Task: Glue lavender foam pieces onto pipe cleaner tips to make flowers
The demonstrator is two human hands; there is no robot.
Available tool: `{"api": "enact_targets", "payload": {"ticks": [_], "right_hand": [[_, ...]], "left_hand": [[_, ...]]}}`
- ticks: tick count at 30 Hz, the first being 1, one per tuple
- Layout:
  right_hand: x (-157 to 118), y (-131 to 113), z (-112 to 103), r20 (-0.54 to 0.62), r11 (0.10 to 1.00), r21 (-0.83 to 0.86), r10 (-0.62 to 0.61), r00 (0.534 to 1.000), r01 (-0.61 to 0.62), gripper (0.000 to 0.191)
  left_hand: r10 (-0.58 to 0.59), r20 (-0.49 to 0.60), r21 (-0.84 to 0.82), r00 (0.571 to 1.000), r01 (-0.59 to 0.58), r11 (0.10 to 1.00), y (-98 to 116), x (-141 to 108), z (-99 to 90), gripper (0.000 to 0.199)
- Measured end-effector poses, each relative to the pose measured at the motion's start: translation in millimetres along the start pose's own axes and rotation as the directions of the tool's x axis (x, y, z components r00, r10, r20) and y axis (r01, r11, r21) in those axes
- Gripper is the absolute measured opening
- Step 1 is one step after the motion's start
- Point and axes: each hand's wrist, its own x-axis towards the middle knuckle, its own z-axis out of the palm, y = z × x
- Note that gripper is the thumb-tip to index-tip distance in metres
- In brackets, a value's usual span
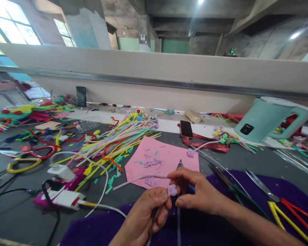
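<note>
A small lilac flower (172, 190) of fuzzy pipe cleaner is pinched at its base by my left hand (150, 213), its stem running down through the fingers. My right hand (195, 189) curves around the flower's right side, thumb and index finger apart, with a fingertip at the petals. A long lilac pipe cleaner (140, 178) lies across the pink sheet (166, 143) and reaches the right index fingertip. Short lilac pieces (152, 162) are scattered on that sheet. Behind my right hand shows the tip of a dark tool (180, 164), mostly hidden. Another lilac flower (190, 152) rests at the sheet's right edge.
Coloured pipe cleaners (118, 133) lie heaped left of the sheet. Red-and-yellow-handled scissors (277, 198) and dark-bladed scissors (226, 179) lie at right. A pink power strip (74, 179) with cables stands at left. Behind are a phone (186, 129) and a mint kettle (267, 119).
</note>
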Motion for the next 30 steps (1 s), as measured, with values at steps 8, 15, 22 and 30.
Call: {"api": "enact_targets", "payload": {"ticks": [8,15,22,30], "right_hand": [[-2.6,-2.2,4.8,-0.055,0.994,-0.084,-0.080,0.995,0.075,0.035],[-2.3,-0.8,6.6,-0.057,0.989,-0.110,-0.105,0.993,0.098,0.021],[-2.7,-2.3,8.6,-0.074,0.994,-0.089,-0.074,0.995,0.067,0.018],[2.0,3.1,-0.4,-0.181,0.995,0.097,0.030,0.983,-0.013,0.035]], "left_hand": [[-0.012,0.022,0.052,1.000,0.011,0.999,-1.8,0.4,3.0,0.025],[-0.021,0.027,0.044,0.999,0.020,0.999,-3.7,2.0,0.2,0.025],[-0.016,0.022,0.026,1.000,0.016,1.000,-5.8,3.7,-0.3,0.025],[0.155,-0.092,0.013,0.984,-0.154,0.988,0.1,-0.7,1.2,0.016]]}}
